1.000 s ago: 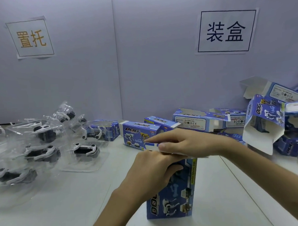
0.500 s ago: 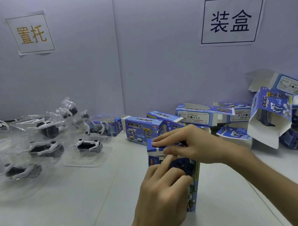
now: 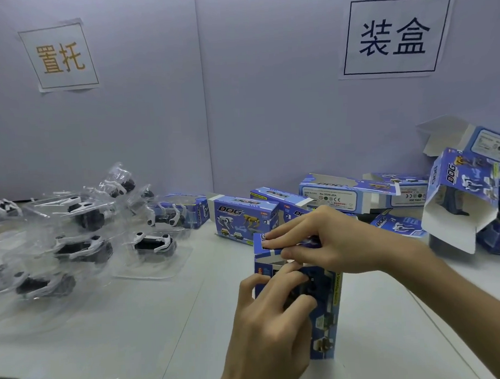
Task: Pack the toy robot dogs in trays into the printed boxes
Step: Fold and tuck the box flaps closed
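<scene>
Head: left hand (image 3: 272, 331) holds upright box (image 3: 326, 326); right hand (image 3: 331, 243) pinches flap (image 3: 266, 251)

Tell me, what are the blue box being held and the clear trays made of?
The blue box looks like thin printed cardboard, slightly glossy: its flap folds crisply, and an open box at the right shows a plain white inside. The trays look like thin clear moulded plastic: see-through, with shiny glints, though blur hides detail.

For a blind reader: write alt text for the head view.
A left hand grips an upright blue printed cardboard box on a white table while the right hand pinches its top flap. Toy robot dogs in clear plastic trays lie left; more blue boxes behind and right.
</scene>
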`<state>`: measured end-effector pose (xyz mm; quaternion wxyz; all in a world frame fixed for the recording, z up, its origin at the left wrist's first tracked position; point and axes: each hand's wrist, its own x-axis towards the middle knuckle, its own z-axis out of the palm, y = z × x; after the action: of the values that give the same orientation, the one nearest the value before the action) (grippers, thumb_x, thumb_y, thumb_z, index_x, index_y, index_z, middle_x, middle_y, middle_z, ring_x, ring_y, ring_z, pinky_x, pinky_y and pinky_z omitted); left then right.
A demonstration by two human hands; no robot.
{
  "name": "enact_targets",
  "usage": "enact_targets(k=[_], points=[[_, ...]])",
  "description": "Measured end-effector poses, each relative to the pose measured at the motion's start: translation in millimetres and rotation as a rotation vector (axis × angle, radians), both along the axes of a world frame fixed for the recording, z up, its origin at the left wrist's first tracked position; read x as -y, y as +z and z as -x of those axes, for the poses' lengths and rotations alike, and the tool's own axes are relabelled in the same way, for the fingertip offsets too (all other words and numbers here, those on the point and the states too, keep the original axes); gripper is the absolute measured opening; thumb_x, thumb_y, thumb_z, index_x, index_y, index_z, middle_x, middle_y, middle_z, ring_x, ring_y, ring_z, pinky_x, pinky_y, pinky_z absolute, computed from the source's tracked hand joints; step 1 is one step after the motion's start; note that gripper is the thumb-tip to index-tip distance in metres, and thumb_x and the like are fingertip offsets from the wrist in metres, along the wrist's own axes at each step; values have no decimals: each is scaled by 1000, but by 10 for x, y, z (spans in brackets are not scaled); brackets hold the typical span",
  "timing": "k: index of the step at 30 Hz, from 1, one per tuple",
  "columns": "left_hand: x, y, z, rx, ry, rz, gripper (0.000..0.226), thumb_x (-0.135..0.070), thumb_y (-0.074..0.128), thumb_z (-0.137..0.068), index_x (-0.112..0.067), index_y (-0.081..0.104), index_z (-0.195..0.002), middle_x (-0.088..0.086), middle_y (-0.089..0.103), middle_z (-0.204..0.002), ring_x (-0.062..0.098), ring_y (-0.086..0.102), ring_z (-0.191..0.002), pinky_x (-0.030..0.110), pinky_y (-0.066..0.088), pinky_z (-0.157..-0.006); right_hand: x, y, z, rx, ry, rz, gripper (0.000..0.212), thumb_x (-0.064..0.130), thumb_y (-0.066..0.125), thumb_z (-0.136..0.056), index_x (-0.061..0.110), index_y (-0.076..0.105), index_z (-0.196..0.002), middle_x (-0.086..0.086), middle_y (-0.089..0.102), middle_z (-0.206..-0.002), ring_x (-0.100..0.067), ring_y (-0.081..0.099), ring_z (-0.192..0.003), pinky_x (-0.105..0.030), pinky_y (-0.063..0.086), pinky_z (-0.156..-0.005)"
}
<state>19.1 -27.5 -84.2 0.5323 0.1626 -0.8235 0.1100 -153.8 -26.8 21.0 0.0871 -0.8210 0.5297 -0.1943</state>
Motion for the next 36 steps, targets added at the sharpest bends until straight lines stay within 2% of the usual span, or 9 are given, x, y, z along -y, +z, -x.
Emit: enact_targets(k=[6,10,13,16,18,21,29,33,36], points=[[6,-111,7,70,-86,-92,13,-7,59,-80,-14,70,-82,11,60,-132,22,44,-136,27,43,-103,-122,-56,-27,-70,-20,-165,41,31,36,-108,45,44,-147,31,32,-155,16,22,-140,-18,22,-117],[-15,-171,61,50,-120,-105,23,-10,52,-83,-17,73,-91,12,54,-137,25,44,-138,34,45,-105,-238,-115,-37,-116,-2,-182,55,42,23,-98,45,25,-153,42,10,-152,27,3,-137,-8,0,-115],[2,-230,99,92,-88,-100,27,-10,53,-82,-21,72,-98,15,49,-147,28,37,-144,41,43,-106,-199,-33,-7,2,15,-281,50,25,32,-105,37,33,-154,29,24,-157,18,17,-140,-11,16,-115],[19,-275,143,148,-42,-92,25,-14,65,-78,-27,66,-100,9,41,-154,28,30,-148,41,36,-108,-203,15,153,334,8,-275,47,-4,45,-100,21,55,-139,20,56,-134,9,49,-127,-15,46,-97],[14,-279,159,141,-68,-107,24,-16,66,-76,-28,64,-97,5,40,-155,27,30,-147,40,34,-107,-215,-65,280,461,-24,-106,29,-4,58,-96,11,65,-120,7,67,-120,-5,61,-120,-22,53,-93],[13,-252,162,120,-68,-101,14,-24,57,-81,-29,66,-91,4,40,-154,28,33,-146,41,35,-104,-235,-242,400,399,-54,152,9,15,70,-92,11,75,-99,4,73,-104,-14,66,-108,-26,54,-94],[-30,-238,165,144,-107,-178,26,-17,73,-70,-34,69,-89,1,42,-153,27,31,-147,41,33,-108,-320,-434,384,414,-93,311,23,30,67,-88,18,79,-103,13,75,-108,-3,67,-110,-24,54,-94],[-6,-232,157,149,-108,-172,30,-17,73,-70,-35,68,-92,1,43,-153,24,31,-147,40,33,-107,-374,-507,349,413,-79,363,19,19,69,-91,16,77,-109,10,74,-114,-2,64,-115,-24,52,-97],[42,-236,131,151,-110,-144,46,-16,71,-73,-36,62,-114,0,38,-157,23,28,-149,42,31,-109,-451,-610,347,363,-72,415,30,13,75,-88,18,74,-117,14,69,-126,-3,58,-126,-31,46,-106]])
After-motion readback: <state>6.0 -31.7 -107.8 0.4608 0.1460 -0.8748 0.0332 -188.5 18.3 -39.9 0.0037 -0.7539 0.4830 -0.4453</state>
